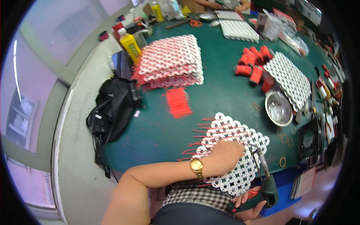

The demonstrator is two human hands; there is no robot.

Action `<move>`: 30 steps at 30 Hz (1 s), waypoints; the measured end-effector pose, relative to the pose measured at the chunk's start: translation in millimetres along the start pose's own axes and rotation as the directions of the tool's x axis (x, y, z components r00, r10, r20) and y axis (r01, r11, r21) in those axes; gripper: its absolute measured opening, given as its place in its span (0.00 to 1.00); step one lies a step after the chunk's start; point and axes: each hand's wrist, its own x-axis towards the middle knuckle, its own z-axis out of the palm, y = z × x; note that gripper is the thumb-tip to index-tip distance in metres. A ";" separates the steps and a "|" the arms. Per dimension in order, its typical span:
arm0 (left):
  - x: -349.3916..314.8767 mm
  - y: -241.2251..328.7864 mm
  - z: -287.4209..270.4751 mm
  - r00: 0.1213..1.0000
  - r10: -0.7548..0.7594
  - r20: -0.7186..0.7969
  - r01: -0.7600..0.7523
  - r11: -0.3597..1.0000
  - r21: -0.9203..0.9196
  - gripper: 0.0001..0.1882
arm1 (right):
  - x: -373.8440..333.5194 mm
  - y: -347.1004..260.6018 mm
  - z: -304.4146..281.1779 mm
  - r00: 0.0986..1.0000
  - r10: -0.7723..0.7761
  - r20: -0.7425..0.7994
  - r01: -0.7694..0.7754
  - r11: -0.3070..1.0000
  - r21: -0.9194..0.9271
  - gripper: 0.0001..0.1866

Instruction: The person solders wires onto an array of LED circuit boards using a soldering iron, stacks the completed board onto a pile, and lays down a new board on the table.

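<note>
A panel of white rings (240, 176) joined in rows lies partly over the table's near edge. Red threads run across it and stick out as loose ends on its left side. My left hand (225, 155), with a gold watch at the wrist, rests on the panel with its fingers curled closed. What those fingers pinch is hidden. Held in my right hand (249, 206) is a green pistol-grip tool (269, 191) with a long narrow metal nozzle. Its tip reaches the panel just right of my left fingers.
Stacked red-and-white ring panels (170, 56) stand far left, near a red thread bundle (178, 102) and black bag (114, 108). On the right are red rolls (255, 62), a metal bowl (278, 108), a white ring panel (288, 80) and loose elastic bands (282, 162). Another person's hands (215, 5) show across the table.
</note>
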 end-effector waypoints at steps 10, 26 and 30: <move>-10.2 -5.2 -62.2 0.937 -0.127 0.325 0.186 0.970 -0.156 0.14 | 8.8 6.0 27.5 0.994 -0.035 0.105 0.035 0.999 -0.003 0.36; 17.8 -20.2 -51.0 0.993 -0.094 0.078 0.114 0.943 -0.312 0.08 | 47.1 -27.8 32.3 0.991 -0.098 0.089 0.125 0.921 -0.369 0.31; 18.9 -6.0 -47.7 0.998 -0.058 -0.014 0.053 0.974 -0.218 0.05 | 30.5 -26.6 11.7 0.997 -0.052 0.057 0.069 0.924 -0.375 0.31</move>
